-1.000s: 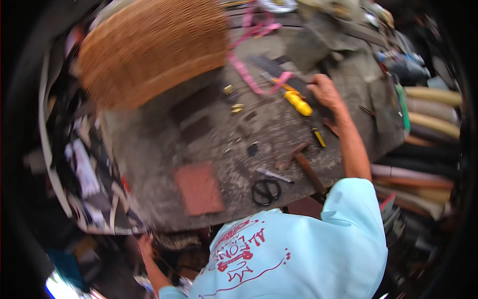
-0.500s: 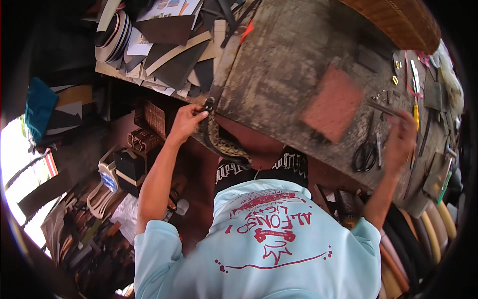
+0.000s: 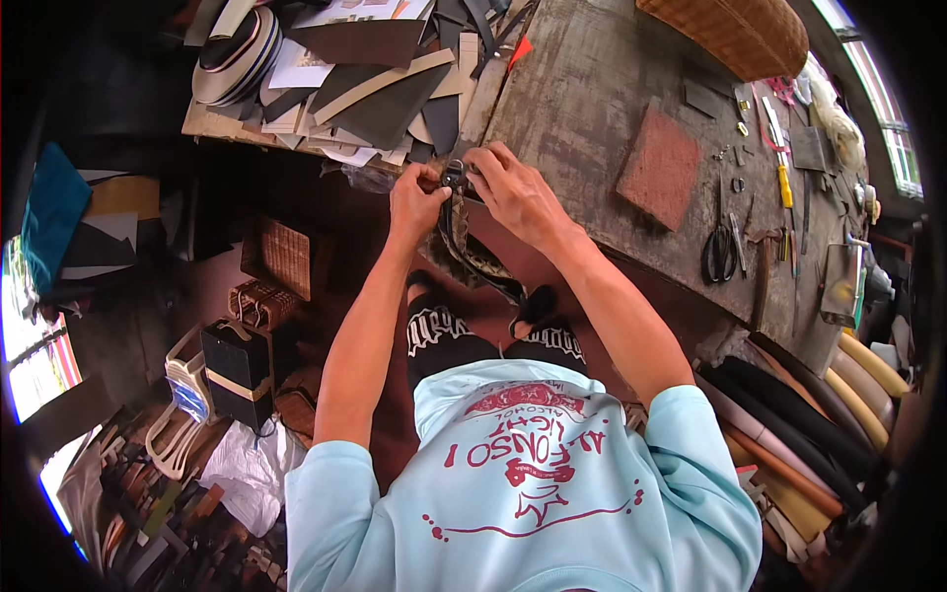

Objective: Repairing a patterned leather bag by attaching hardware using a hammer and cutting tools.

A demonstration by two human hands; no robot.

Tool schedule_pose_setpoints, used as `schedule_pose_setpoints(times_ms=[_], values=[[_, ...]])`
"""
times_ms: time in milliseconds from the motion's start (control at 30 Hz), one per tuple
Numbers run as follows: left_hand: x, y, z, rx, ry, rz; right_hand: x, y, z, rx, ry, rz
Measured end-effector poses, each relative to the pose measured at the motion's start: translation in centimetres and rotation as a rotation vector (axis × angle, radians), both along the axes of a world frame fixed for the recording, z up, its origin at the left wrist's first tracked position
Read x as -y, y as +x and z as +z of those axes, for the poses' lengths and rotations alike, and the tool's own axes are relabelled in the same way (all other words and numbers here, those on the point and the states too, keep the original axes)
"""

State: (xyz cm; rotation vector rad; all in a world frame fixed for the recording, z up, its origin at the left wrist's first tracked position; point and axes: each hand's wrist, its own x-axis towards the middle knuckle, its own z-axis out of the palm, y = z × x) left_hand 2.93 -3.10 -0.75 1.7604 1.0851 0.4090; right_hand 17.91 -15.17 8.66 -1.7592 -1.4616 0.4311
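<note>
My left hand [image 3: 418, 205] pinches the end of a snakeskin-patterned strap [image 3: 456, 237] just off the workbench's near left edge. A dark, shiny metal buckle [image 3: 453, 178] shows at that end, between my two hands. The strap's lower part hangs in a loop above my knees. From the right, my right hand [image 3: 515, 195] meets the buckle, its fingers bent and close together. Its fingertips are partly hidden, so what they grip cannot be made out.
On the wooden workbench [image 3: 582, 109] lie a reddish slab [image 3: 661, 168], black scissors [image 3: 720, 255], a hammer [image 3: 763, 271] and a yellow-handled screwdriver [image 3: 785, 185]. Leather scraps [image 3: 370, 104] are heaped at the back left. Rolls of material [image 3: 789, 414] stand below right; a black box [image 3: 237, 360] stands left.
My right hand has come from the bench's right side, where it held a blurred dark tool, to the buckle beside my left hand. That tool no longer shows in it. The view has shifted.
</note>
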Motion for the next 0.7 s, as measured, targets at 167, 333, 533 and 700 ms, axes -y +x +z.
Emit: schedule_pose_setpoints(times_ms=[167, 333, 533, 700], values=[[-0.6, -0.9, 0.0, -0.062, -0.079, -0.048, -0.6, -0.9, -1.5, 0.053, 0.015, 0.02], [-1.5, -0.5, 1.3, -0.008, -0.074, -0.169, -0.6, -1.1, -1.2, 0.073, -0.034, -0.023], [-1.7, -2.1, -0.2, 0.224, -0.286, -0.299, -0.6, -2.7, -1.2, 0.055, -0.044, -0.123], [-1.7, -2.0, 1.1, 0.221, 0.447, -0.48, -0.6, -3.8, -1.3, 0.08, -0.013, -0.204]])
